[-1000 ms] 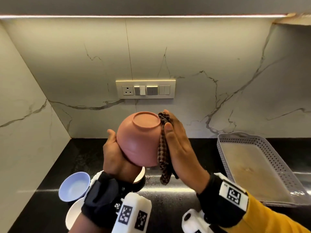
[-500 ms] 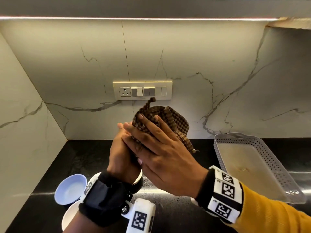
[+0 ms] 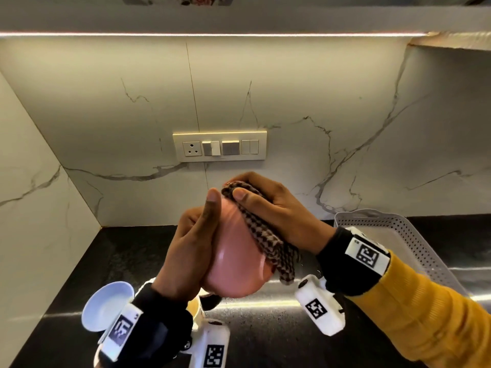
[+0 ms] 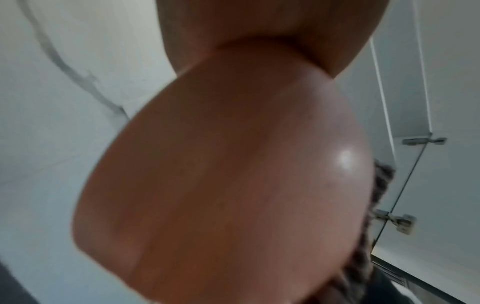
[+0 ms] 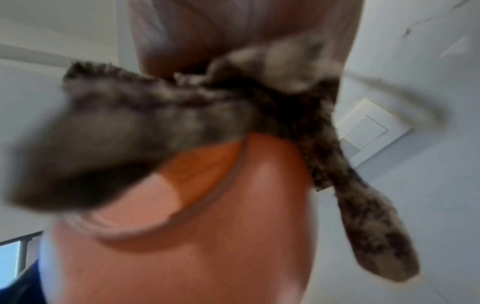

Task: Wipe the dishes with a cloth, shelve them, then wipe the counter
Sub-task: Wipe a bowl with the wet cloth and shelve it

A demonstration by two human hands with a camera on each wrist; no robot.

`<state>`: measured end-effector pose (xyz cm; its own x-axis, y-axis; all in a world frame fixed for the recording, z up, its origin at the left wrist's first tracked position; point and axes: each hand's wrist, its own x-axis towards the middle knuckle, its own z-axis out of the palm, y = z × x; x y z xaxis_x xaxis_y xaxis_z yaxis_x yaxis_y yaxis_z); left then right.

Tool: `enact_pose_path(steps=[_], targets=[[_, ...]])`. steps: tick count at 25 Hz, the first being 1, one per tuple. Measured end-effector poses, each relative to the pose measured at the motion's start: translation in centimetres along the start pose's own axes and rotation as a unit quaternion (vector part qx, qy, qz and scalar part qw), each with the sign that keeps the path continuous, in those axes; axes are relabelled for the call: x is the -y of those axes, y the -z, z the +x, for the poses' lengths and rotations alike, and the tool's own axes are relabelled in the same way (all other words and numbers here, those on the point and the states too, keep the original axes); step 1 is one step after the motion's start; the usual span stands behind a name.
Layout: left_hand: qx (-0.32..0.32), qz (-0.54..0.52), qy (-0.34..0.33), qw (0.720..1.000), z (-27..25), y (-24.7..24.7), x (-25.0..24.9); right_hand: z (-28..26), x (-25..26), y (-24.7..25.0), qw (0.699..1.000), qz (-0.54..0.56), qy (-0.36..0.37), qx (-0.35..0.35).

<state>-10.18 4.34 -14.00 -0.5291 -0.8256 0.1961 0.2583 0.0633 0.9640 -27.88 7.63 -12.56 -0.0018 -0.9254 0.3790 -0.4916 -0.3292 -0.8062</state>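
A pink bowl (image 3: 233, 264) is held up over the black counter (image 3: 119, 256), base turned away from me. My left hand (image 3: 196, 243) grips its left side, thumb lying up along the wall. My right hand (image 3: 268, 208) presses a brown checked cloth (image 3: 265, 235) over the bowl's top right, fingers curled round the cloth. In the left wrist view the pink bowl (image 4: 233, 174) fills the frame, with an edge of the cloth (image 4: 381, 181) at right. In the right wrist view the blurred cloth (image 5: 182, 115) drapes over the bowl (image 5: 194, 236).
A pale blue bowl (image 3: 106, 306) and a white dish (image 3: 195, 309) sit on the counter at lower left, partly behind my left wrist. A grey perforated tray (image 3: 414, 235) stands at the right. A switch panel (image 3: 219, 146) is on the marble wall, under a shelf (image 3: 239, 19).
My right hand moved the cloth from the bowl's right side over its top and round to the upper right. The bowl has turned in my left hand, and my view has tilted upward.
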Motion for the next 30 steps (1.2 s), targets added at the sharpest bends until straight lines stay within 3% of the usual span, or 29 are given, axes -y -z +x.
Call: enact_pose_path(steps=[2, 5, 7, 8, 10, 13, 15, 18, 21, 23, 24, 26, 28, 30], targets=[[0.030, 0.005, -0.050, 0.998, -0.6, 0.3, -0.4, -0.4, 0.0, 0.0, 0.997, 0.076, -0.016, -0.010], [-0.003, 0.045, -0.104, 0.994, -0.9, 0.9, -0.7, -0.8, 0.6, 0.0, 0.980, 0.195, -0.040, -0.011], [0.024, 0.099, -0.131, 0.986, -0.2, 1.6, -0.5, -1.0, 0.7, 0.2, 0.977, 0.203, -0.046, -0.034], [0.032, 0.134, -0.145, 0.980, 0.2, 1.9, -0.4, -1.2, 0.5, 0.2, 0.981, 0.184, -0.039, -0.049], [-0.015, 0.233, -0.162, 0.959, 1.1, 2.4, 0.4, -1.4, 0.4, -0.1, 0.991, 0.097, -0.015, -0.089], [-0.098, 0.298, -0.186, 0.931, 1.0, 0.9, 1.2, -1.5, 1.5, -1.5, 0.980, -0.125, 0.046, -0.145], [-0.120, 0.279, -0.209, 0.930, 0.7, -0.4, 1.0, -1.6, 2.5, -2.3, 0.959, -0.216, 0.079, -0.168], [-0.170, 0.211, -0.192, 0.943, 1.4, -0.7, 0.3, -1.4, 2.8, -2.2, 0.957, -0.199, 0.100, -0.184], [-0.187, 0.031, -0.074, 0.979, 1.7, 1.0, -0.5, -1.4, 2.6, -1.7, 0.971, -0.040, 0.121, -0.204], [-0.154, -0.119, 0.019, 0.981, 1.6, 1.5, -1.1, -1.5, 2.5, -1.4, 0.962, 0.080, 0.111, -0.238], [-0.143, -0.138, 0.026, 0.980, 1.6, 1.6, -1.2, -1.6, 2.3, -1.3, 0.959, 0.100, 0.100, -0.247], [-0.147, -0.065, -0.034, 0.986, 1.7, 1.5, -1.1, -1.9, 1.8, -1.7, 0.965, 0.069, 0.088, -0.235], [-0.128, 0.060, -0.158, 0.977, 1.7, 1.1, -1.0, -2.2, 1.7, -2.1, 0.970, -0.040, 0.096, -0.219], [-0.076, 0.095, -0.179, 0.976, 1.3, 0.2, -1.0, -2.1, 2.3, -2.4, 0.961, -0.126, 0.111, -0.218]])
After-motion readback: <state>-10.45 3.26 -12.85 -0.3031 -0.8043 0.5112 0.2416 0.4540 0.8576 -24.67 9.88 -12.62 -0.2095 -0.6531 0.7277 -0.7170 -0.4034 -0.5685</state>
